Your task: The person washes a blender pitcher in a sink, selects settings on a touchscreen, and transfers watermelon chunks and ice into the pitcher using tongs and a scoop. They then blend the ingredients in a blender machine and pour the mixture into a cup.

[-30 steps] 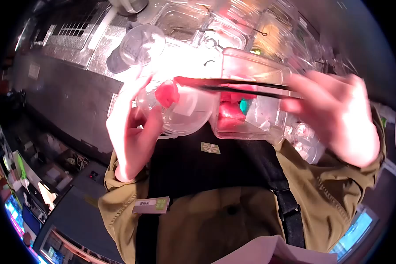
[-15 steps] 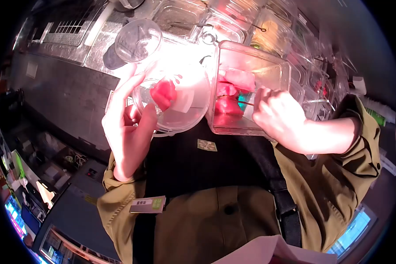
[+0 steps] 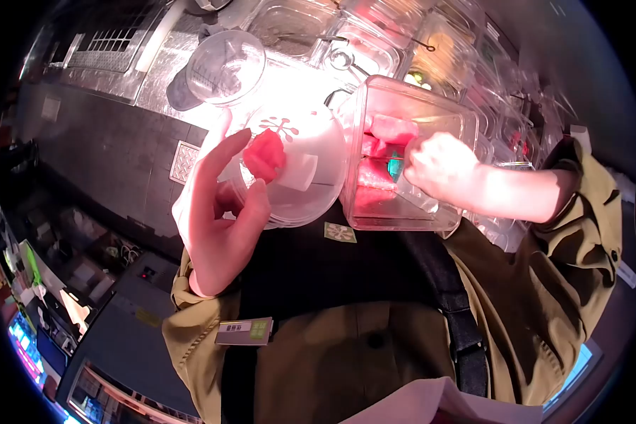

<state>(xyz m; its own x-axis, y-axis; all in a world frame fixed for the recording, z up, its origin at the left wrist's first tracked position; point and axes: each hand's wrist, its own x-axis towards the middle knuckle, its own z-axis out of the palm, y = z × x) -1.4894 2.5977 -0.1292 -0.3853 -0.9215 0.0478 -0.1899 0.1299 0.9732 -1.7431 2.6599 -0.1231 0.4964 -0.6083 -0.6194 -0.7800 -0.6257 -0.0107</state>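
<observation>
My left hand (image 3: 222,212) grips a clear plastic cup (image 3: 297,169) tilted on its side, with a red chunk of fruit (image 3: 265,155) inside it. Right beside the cup stands a clear rectangular tub (image 3: 431,113) holding more red fruit pieces (image 3: 378,173). My right hand (image 3: 442,166) reaches into the tub, closed around thin tongs (image 3: 397,168) whose tips sit among the fruit.
A clear measuring jug (image 3: 226,67) stands on the steel counter (image 3: 162,85) behind the cup. Several clear ingredient tubs (image 3: 374,42) line the back. A dark floor and boxes lie at the left.
My right hand has gone from holding the tongs over the cup down into the tub of fruit. The cup has tilted a little more toward the tub.
</observation>
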